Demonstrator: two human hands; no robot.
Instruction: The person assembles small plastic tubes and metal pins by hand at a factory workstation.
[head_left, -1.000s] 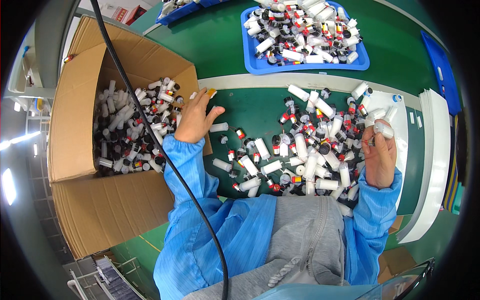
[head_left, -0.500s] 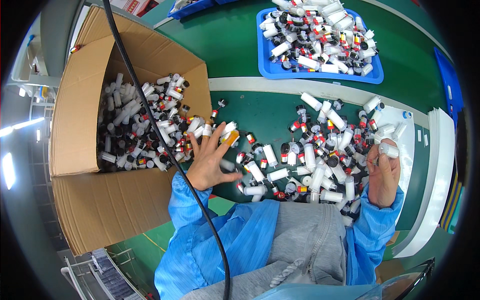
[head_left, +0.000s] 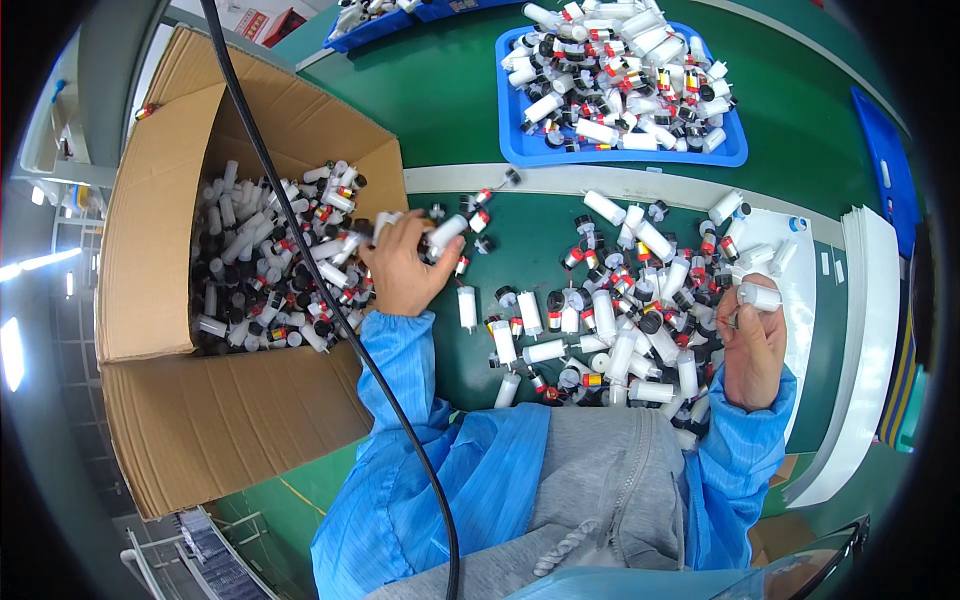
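At the right end of the loose pile, my right hand (head_left: 752, 352) pinches a white plastic cylinder (head_left: 762, 297) between thumb and fingers. My left hand (head_left: 405, 268) is at the right-hand edge of the open cardboard box (head_left: 150, 235), its fingers curled over a few parts. One white cylinder (head_left: 446, 234) shows between its thumb and forefinger; the others under the fingers are blurred and partly hidden. The box holds many such white cylinders (head_left: 262, 262), mixed with black caps and red-and-yellow pieces. More of these lie in a loose pile (head_left: 622, 352) on the green tabletop (head_left: 470, 365) between my hands.
A blue tray (head_left: 625, 157) heaped with similar parts stands at the back. Beyond it at left is another blue bin (head_left: 370, 33). A black cable (head_left: 330, 290) hangs across the box and my left sleeve. White sheets (head_left: 860, 300) curve along the right side.
My left hand has moved up and left to the box edge, its spread fingers now curled over parts. A few parts near it have shifted. My right hand still holds its cylinder.
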